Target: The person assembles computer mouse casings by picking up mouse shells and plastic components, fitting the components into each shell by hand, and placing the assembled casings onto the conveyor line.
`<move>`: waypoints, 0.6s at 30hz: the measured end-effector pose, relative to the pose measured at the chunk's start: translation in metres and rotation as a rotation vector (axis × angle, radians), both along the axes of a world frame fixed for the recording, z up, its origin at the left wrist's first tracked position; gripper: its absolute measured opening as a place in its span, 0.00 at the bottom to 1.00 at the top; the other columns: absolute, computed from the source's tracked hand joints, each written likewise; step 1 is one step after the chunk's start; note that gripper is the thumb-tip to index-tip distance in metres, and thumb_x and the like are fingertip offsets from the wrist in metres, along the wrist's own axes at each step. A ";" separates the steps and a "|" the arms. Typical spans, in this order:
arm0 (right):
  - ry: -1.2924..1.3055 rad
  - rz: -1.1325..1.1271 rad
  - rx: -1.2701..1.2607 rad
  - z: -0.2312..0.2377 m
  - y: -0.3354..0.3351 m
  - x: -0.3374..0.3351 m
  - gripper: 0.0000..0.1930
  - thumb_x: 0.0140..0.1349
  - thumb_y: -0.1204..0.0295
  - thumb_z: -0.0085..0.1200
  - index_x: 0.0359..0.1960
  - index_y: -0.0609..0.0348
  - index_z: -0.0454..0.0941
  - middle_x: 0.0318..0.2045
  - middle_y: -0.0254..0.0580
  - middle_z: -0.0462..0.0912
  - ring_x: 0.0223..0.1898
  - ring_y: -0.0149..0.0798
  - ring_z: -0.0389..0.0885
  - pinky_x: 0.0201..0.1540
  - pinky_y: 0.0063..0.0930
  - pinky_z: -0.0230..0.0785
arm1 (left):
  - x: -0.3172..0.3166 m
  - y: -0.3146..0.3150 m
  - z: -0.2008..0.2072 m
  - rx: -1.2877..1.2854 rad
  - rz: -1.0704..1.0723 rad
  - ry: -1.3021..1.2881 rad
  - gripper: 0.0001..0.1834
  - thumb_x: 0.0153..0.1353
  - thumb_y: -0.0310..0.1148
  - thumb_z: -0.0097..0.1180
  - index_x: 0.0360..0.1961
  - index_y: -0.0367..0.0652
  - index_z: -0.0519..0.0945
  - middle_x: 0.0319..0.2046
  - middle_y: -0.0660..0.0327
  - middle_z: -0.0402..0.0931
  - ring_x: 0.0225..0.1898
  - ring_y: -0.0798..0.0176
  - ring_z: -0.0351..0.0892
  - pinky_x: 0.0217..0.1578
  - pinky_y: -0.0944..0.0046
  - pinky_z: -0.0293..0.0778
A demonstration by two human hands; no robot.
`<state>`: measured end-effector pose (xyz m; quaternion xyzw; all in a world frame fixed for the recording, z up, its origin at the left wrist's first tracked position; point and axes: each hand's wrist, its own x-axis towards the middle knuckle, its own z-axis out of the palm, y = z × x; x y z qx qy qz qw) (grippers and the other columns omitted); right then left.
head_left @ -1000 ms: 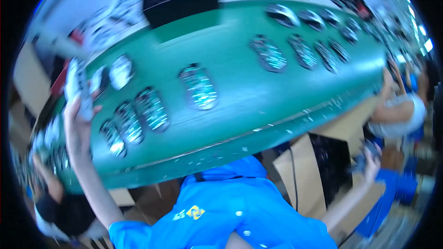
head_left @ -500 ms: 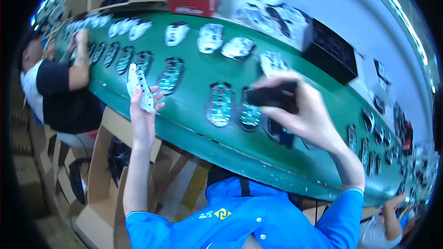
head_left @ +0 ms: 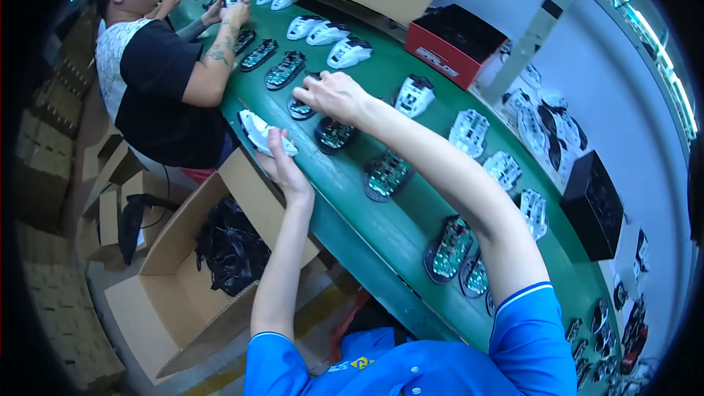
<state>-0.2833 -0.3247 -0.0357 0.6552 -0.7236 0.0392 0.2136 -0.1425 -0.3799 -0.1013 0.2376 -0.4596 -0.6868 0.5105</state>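
Observation:
My left hand is closed around a white plastic mouse shell, held tilted at the near edge of the green bench. Farther along the bench, my right hand reaches across with its fingers pinched together. Below those fingers lies a dark mouse base, partly covered by the hand. Whatever is in the pinch is too hidden to name. Close to my right forearm sit more mouse bases with green circuit boards, one just below the wrist and another nearer me.
White mouse shells line the far side of the green bench. A red box and a black box stand behind them. An open carton holding black bags is below left. A co-worker works at left.
My view has swung left along the bench. My right hand has moved from the right, where it held a dark object, to the bases at left. The white shell stays in my left hand.

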 end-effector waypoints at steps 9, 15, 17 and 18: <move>-0.057 -0.131 0.227 -0.022 -0.013 -0.021 0.27 0.57 0.58 0.56 0.59 0.39 0.67 0.51 0.37 0.74 0.50 0.52 0.73 0.45 0.47 0.72 | -0.008 0.001 -0.004 -0.073 -0.027 -0.072 0.32 0.63 0.50 0.50 0.55 0.32 0.61 0.51 0.49 0.67 0.52 0.56 0.70 0.53 0.58 0.64; -0.108 -0.053 0.202 0.005 -0.021 -0.022 0.20 0.51 0.50 0.59 0.41 0.47 0.80 0.35 0.40 0.78 0.41 0.47 0.78 0.35 0.38 0.71 | -0.009 -0.002 -0.006 -0.147 -0.034 -0.151 0.35 0.62 0.53 0.50 0.56 0.33 0.60 0.52 0.51 0.67 0.54 0.55 0.69 0.53 0.57 0.64; -0.093 -0.043 0.212 0.011 -0.021 -0.022 0.20 0.49 0.49 0.60 0.36 0.49 0.80 0.29 0.39 0.78 0.35 0.46 0.81 0.31 0.36 0.71 | -0.012 -0.004 -0.010 -0.190 -0.018 -0.145 0.35 0.62 0.53 0.51 0.56 0.33 0.60 0.52 0.51 0.67 0.54 0.55 0.69 0.53 0.57 0.64; -0.081 -0.041 0.225 0.013 -0.018 -0.022 0.24 0.45 0.48 0.62 0.36 0.52 0.77 0.28 0.41 0.79 0.34 0.47 0.81 0.29 0.37 0.70 | -0.014 -0.004 -0.011 -0.203 -0.009 -0.156 0.35 0.62 0.53 0.51 0.56 0.34 0.60 0.52 0.51 0.67 0.53 0.55 0.70 0.52 0.57 0.65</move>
